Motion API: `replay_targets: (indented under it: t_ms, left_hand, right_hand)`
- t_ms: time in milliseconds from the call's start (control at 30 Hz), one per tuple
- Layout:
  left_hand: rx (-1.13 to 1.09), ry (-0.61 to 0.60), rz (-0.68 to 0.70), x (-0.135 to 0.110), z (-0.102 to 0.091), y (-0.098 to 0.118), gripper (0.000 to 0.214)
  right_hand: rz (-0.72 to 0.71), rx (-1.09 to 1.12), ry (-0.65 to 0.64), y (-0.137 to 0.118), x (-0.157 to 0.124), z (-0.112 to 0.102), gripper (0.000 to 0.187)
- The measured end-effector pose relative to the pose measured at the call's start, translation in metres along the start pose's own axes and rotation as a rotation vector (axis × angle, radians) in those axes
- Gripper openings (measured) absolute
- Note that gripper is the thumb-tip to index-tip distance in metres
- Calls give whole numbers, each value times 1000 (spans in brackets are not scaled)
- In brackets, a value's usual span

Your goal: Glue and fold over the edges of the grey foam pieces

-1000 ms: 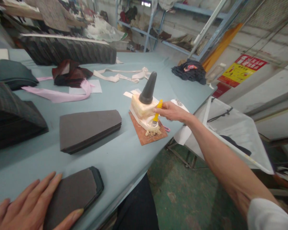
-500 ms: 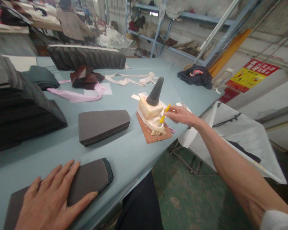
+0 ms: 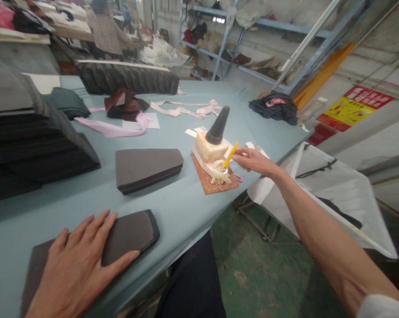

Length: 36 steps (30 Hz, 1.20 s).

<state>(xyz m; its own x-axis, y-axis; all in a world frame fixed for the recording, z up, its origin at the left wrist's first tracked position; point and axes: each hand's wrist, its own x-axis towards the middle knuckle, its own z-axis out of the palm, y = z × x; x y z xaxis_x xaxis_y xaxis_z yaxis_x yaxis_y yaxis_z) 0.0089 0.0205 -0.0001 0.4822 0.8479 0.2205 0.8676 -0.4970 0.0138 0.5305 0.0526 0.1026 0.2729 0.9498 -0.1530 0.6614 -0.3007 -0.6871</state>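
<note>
My left hand [image 3: 76,267] lies flat, fingers spread, on a near stack of dark grey fabric pieces [image 3: 133,232] at the table's front edge. My right hand [image 3: 252,160] reaches far out and pinches a yellow-handled brush [image 3: 230,155], its tip down in a cream-coloured glue holder [image 3: 210,152] with a dark cone on top. The holder stands on a brown board [image 3: 215,182] near the table's right edge.
A second stack of grey wedge-shaped pieces [image 3: 148,163] lies mid-table. Tall dark fabric piles [image 3: 27,141] rise at the left. Pink and white strips [image 3: 116,128], a maroon cloth and a black bundle [image 3: 275,106] lie farther back. A white-covered frame [image 3: 335,185] stands right of the blue-grey table [image 3: 176,207].
The view has shifted, bringing my left hand further up onto the near stack. My right hand has tilted the brush from upright to slanted in the holder.
</note>
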Motion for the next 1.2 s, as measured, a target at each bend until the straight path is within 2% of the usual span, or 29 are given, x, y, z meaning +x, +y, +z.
replay_targets:
  t_ms: [100,167,233,300,400,467,567,667,733,800,933,1200]
  left_hand:
    - [75,-38,11,1,-4,5,97]
    - [88,-56,1,1,-5,6,100]
    - [89,-66,0,1,-6,6,101]
    - [85,-69,2,0,-6,7,101]
    - [62,-81,-9,0,-8,8,100]
    - [41,-94,-21,2,-9,10,98]
    - [-5,-110,-49,3,-12,13,98]
    - [-41,-141,-77,3,-16,18,98]
    - [-39,-160,-87,3,-18,21,96]
    - [-39,-172,-97,3,-19,24,93]
    - [-71,-172,-108,2,-21,27,92]
    - [-167,-183,-103,2,-20,26,91]
  right_hand:
    - [63,-45,4,-2,-10,-4,50]
    - [95,-64,-27,-7,-26,-1,55]
    - [32,-63,-145,-16,-49,13,59]
    - [-100,-32,-243,-31,-75,41,57]
    - [-257,24,-275,-57,-107,104,39]
    - [-331,-1,-192,-76,-119,148,31]
    - [-598,-2,-84,-104,-126,202,27]
    - [-837,2,-38,-124,-128,241,33]
    - [-874,-12,-22,-128,-126,263,36]
    - [-835,-26,-13,-124,-122,282,38]
    - [-808,-10,-15,-107,-115,302,42]
    - [-775,53,-50,-94,-113,303,43]
